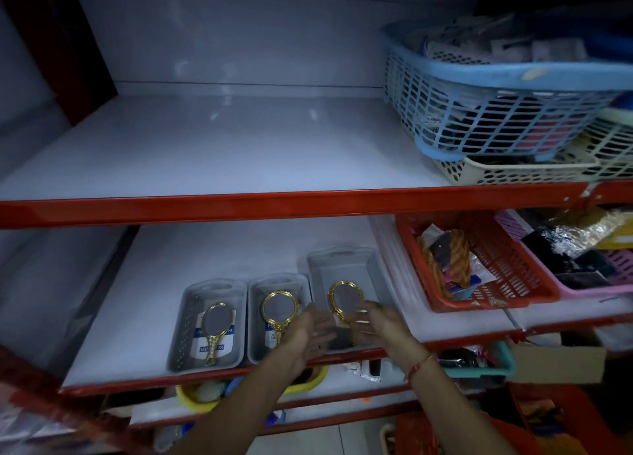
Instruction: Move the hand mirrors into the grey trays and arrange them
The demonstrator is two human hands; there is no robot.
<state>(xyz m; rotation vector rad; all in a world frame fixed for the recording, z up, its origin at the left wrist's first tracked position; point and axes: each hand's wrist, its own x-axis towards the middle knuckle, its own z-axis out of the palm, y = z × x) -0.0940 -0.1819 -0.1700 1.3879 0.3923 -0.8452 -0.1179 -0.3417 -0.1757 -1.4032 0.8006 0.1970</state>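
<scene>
three grey trays sit in a row along the front edge of the lower shelf. the left tray holds a gold hand mirror lying on a white card with blue print (mirrored and blurred, so unreadable). the middle tray holds a second gold mirror over a similar card. in the right tray, a third mirror stands tilted between both hands: left hand and right hand, fingers spread, flank its lower part; whether they grip it cannot be told through the blur.
</scene>
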